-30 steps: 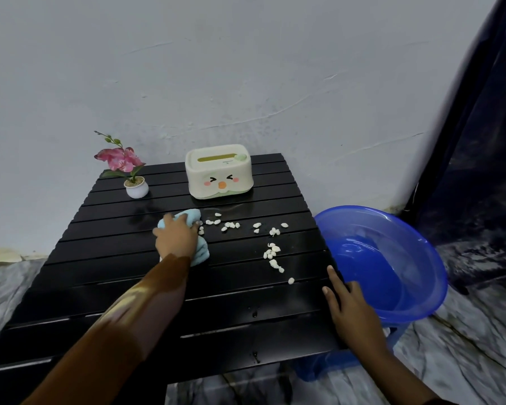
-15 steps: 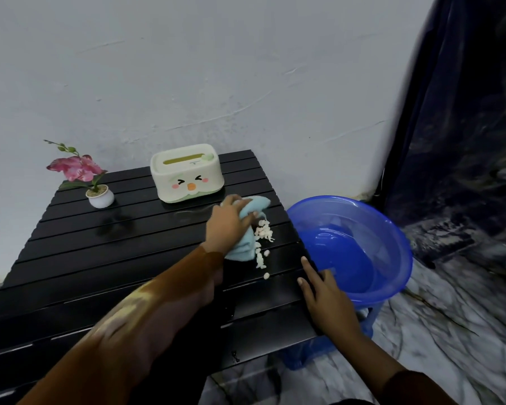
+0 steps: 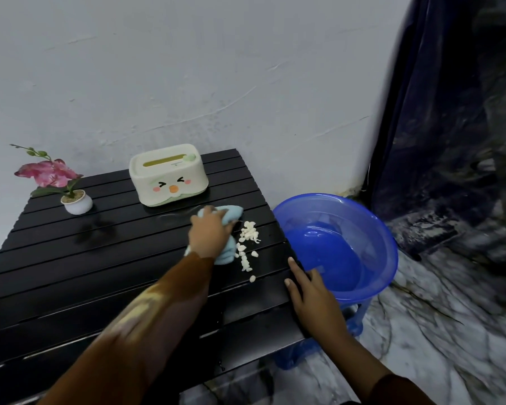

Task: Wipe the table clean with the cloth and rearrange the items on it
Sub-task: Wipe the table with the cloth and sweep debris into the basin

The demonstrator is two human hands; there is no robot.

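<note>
My left hand (image 3: 209,236) grips the cloth (image 3: 228,247) on the table (image 3: 70,273) — white bits (image 3: 247,247) just beside it. My right hand (image 3: 311,296) lies flat, fingers straight, on the table edge by the blue basin (image 3: 371,229).

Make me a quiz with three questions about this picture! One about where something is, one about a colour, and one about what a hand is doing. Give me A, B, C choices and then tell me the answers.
1. Where is the basin?
A. On the table, by the flower pot
B. Off the table's right edge, lower down
C. Behind the tissue box

2. What colour is the cloth?
A. Light blue
B. Red
C. Yellow

3. What is the right hand doing?
A. Lifting the flower pot
B. Holding a cup
C. Lying flat at the table's right edge

Answers:
1. B, the blue basin sits just past the right side of the black table.
2. A, the cloth under the left hand is pale blue, next to the white bits.
3. C, its fingers lie straight on the edge and hold nothing.
</note>
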